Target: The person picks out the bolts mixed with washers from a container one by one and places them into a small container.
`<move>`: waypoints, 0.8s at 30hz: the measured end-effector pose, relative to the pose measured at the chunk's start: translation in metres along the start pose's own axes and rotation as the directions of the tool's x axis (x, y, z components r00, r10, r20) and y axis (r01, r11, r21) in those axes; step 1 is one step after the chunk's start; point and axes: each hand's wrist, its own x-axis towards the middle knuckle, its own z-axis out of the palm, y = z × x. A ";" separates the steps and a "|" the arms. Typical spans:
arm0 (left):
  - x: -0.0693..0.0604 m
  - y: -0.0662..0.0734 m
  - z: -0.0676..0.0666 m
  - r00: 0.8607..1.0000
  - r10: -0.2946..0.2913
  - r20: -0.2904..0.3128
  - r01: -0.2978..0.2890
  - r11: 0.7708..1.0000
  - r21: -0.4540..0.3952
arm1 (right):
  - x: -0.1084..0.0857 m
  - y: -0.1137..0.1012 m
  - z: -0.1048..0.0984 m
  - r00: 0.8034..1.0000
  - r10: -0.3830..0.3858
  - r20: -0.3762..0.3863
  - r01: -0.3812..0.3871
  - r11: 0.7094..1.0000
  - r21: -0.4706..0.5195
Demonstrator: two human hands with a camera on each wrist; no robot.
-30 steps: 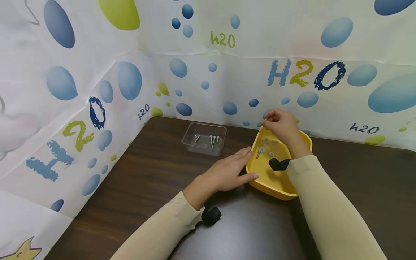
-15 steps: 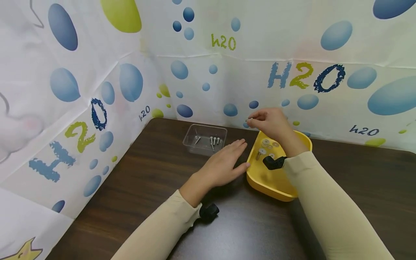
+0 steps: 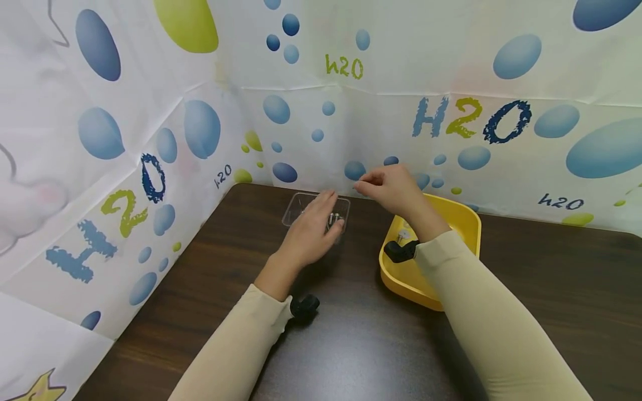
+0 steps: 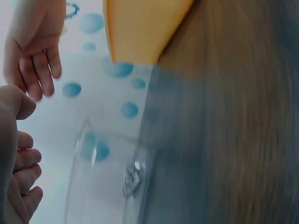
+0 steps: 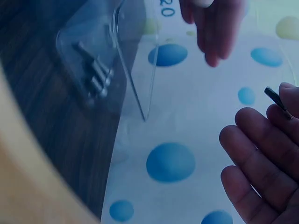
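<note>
In the right wrist view, a small screw (image 5: 275, 99) with a threaded shank is pinched between the thumb and forefinger of my right hand (image 3: 393, 189). That hand is raised between the yellow tray (image 3: 411, 287) and the clear plastic box (image 3: 346, 203). My left hand (image 3: 312, 231) reaches over the box with its fingers mostly straight, hiding part of it; whether it touches the box I cannot tell. Several metal screws (image 5: 98, 77) lie inside the box. A washer (image 3: 403, 234) shows in the tray, whose other contents my right forearm mostly covers.
All of this stands on a dark wood-grain table (image 3: 346, 334). Behind and to the left rises a white sheet (image 3: 331, 153) printed with blue drops and H2O lettering. Black wrist cameras (image 3: 304, 306) sit under both cuffs.
My right hand has moved left from above the tray, carrying the screw. My left hand has left the tray's edge and shifted left over the clear box.
</note>
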 end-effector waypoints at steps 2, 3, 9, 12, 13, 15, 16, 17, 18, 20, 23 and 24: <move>0.000 -0.008 0.000 1.000 -0.025 0.011 0.025 1.000 0.011 | 0.002 -0.004 0.005 1.000 -0.001 0.009 0.001 1.000 -0.006; 0.000 -0.012 0.000 0.999 -0.039 0.014 0.039 0.999 0.014 | 0.003 -0.006 0.007 1.000 -0.005 0.016 0.005 1.000 -0.009; 0.000 -0.028 -0.002 0.995 -0.095 0.026 0.094 0.995 0.032 | 0.010 -0.017 0.026 0.997 -0.045 0.058 0.048 0.998 -0.051; -0.001 -0.034 -0.005 0.993 -0.119 0.022 0.117 0.991 0.062 | 0.013 -0.020 0.034 0.995 -0.040 0.096 0.045 0.997 -0.056; -0.001 -0.037 -0.005 0.991 -0.130 0.023 0.128 0.989 0.073 | 0.014 -0.020 0.037 0.993 -0.035 0.110 0.041 0.998 -0.055; -0.002 -0.043 -0.007 0.987 -0.159 0.022 0.157 0.984 0.084 | 0.015 -0.020 0.042 0.990 -0.027 0.141 0.036 0.998 -0.058; -0.002 -0.046 -0.008 0.984 -0.176 0.025 0.173 0.981 0.084 | 0.016 -0.020 0.045 0.988 -0.029 0.154 0.038 0.997 -0.060; -0.003 -0.049 -0.009 0.981 -0.190 0.030 0.187 0.979 0.082 | 0.016 -0.020 0.047 0.986 -0.030 0.166 0.041 0.997 -0.063; -0.003 -0.052 -0.009 0.978 -0.205 0.036 0.202 0.976 0.075 | 0.017 -0.019 0.050 0.983 -0.032 0.178 0.044 0.997 -0.067; -0.005 -0.057 -0.011 0.972 -0.228 0.049 0.225 0.973 0.056 | 0.018 -0.019 0.055 0.978 -0.027 0.205 0.045 0.996 -0.083; -0.006 -0.064 -0.013 0.964 -0.255 0.070 0.254 0.967 0.032 | 0.019 -0.019 0.062 0.969 -0.018 0.247 0.046 0.993 -0.108; -0.006 -0.066 -0.013 0.962 -0.263 0.076 0.262 0.965 0.022 | 0.019 -0.019 0.063 0.965 -0.018 0.261 0.049 0.992 -0.114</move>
